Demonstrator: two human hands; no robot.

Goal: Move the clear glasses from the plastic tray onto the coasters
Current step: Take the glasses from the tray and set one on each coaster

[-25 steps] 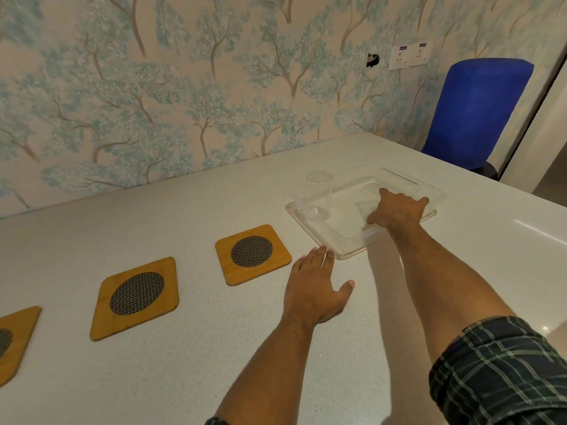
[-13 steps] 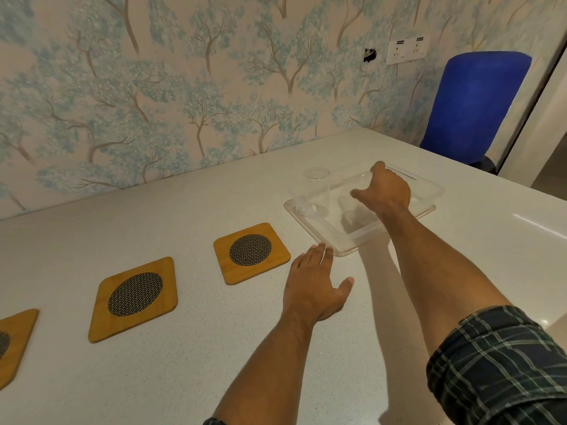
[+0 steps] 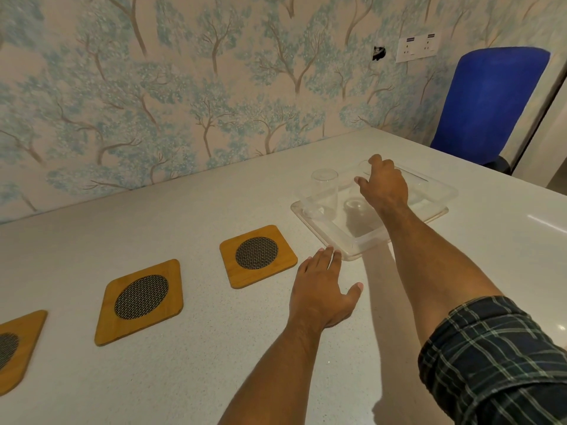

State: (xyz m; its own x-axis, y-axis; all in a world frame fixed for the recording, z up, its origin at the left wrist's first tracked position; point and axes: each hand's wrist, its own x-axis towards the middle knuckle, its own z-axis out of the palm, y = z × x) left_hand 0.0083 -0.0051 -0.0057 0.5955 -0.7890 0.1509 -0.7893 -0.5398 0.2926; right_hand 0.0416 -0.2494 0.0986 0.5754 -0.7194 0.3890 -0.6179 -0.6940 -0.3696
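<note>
A clear plastic tray (image 3: 356,242) sits on the white table, right of centre. One clear glass (image 3: 324,191) stands upright in its near-left corner. My right hand (image 3: 385,188) is over the tray, closed around a second clear glass (image 3: 354,207); that glass's base shows below my palm and its rim by my fingertips. Whether it still touches the tray floor I cannot tell. My left hand (image 3: 322,289) lies flat on the table with its fingers apart, fingertips at the tray's near corner. Three wooden coasters with dark mesh centres lie in a row: nearest coaster (image 3: 258,256), middle coaster (image 3: 142,300), left coaster (image 3: 15,348).
A wall with tree-patterned wallpaper (image 3: 184,102) runs along the table's far edge. A blue chair (image 3: 487,102) stands beyond the far right corner. A strip of bare table separates the tray from the nearest coaster.
My right hand has moved from the tray's near side to further back and closed around a glass. My left hand has stayed on the table.
</note>
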